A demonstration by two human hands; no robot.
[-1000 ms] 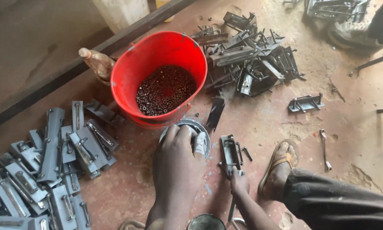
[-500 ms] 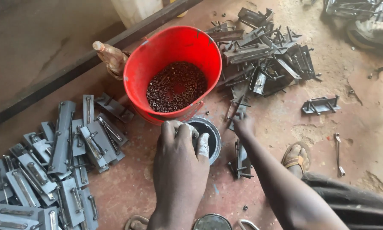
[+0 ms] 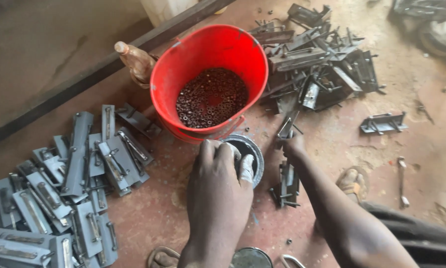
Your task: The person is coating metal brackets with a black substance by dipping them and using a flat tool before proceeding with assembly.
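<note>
The left hand lies over the near edge of a round tin on the floor, just in front of the red bucket. Its fingers are curled down on the rim and into the tin; whether they pinch something inside cannot be told.

The right hand is nearer to the metal brackets. It reaches forward, fingers closed around a dark bracket whose long axis points away from the person, toward the dark pile. Another bracket lies lengthwise under the forearm, just right of the tin.

The bucket holds many small nuts and stands touching the tin's far side. A grey stack of brackets lies well to the left, a bottle behind the bucket.
</note>
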